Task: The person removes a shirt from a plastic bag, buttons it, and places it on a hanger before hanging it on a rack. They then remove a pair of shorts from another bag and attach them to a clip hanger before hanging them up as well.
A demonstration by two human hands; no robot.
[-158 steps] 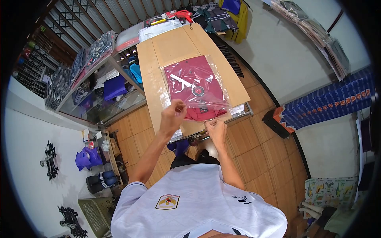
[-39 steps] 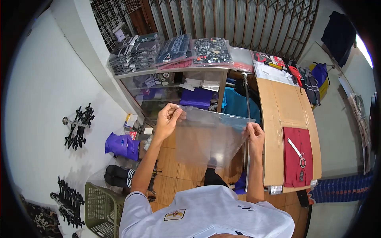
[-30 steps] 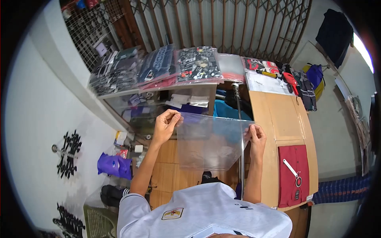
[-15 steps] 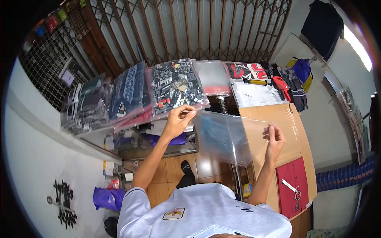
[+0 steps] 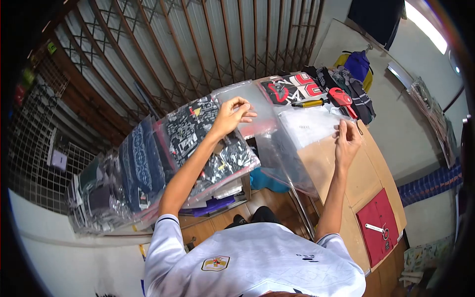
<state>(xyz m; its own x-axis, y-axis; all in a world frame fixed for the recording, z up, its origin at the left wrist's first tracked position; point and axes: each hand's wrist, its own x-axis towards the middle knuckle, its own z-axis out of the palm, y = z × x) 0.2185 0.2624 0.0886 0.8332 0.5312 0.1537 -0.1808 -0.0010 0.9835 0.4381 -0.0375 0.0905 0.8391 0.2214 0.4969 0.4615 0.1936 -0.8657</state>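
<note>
Both my hands hold an empty clear plastic bag (image 5: 287, 158) stretched out in the air. My left hand (image 5: 231, 115) pinches its upper left corner above the stacks of packed shirts on the glass counter. My right hand (image 5: 347, 141) grips the upper right corner over the cardboard-covered table (image 5: 324, 163). The bag hangs down between my arms. A folded maroon shirt (image 5: 378, 225) lies on the near end of that table, with a tag and small scissors (image 5: 380, 229) on it.
Several bagged shirts (image 5: 198, 136) are piled on the glass counter at left. At the table's far end lie a red tool (image 5: 341, 96), a yellow-handled tool (image 5: 308, 103), clear bags (image 5: 309, 123) and folded clothes. A folding metal gate (image 5: 208, 44) stands behind.
The maroon shirt was taken out of the bag and left on the table. I turned left with the empty bag, then lifted it up and forward toward the far end of the counter.
</note>
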